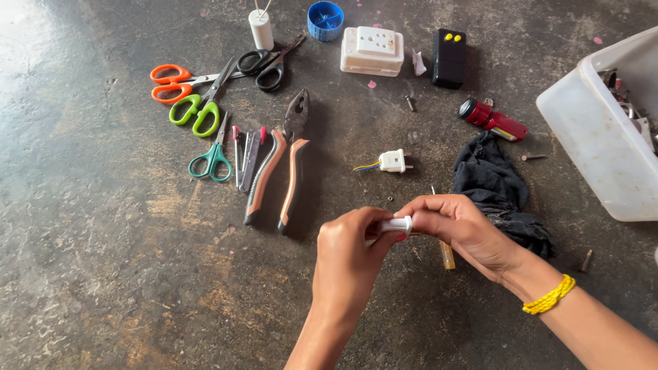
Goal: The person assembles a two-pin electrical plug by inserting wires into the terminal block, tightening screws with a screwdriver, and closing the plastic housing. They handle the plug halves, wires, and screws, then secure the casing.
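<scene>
My left hand (351, 250) and right hand (458, 229) both pinch a small white plug part (397, 224) above the floor (137, 274); it looks light, rigid, slippery plastic, best gripped at its ends.

Four pairs of scissors lie on the floor (103, 226): one orange-handled (171, 82), one light green (195, 113), one small teal (212, 163) and one black (264, 65). There is one pair of pliers (277, 171), one white plug with wires (392, 161), one white socket box (372, 50), one black box (449, 57), one red torch (492, 120), one blue cap (325, 20), one white spool (261, 29), one dark cloth (493, 181) and one white plastic tub (596, 130).
</scene>
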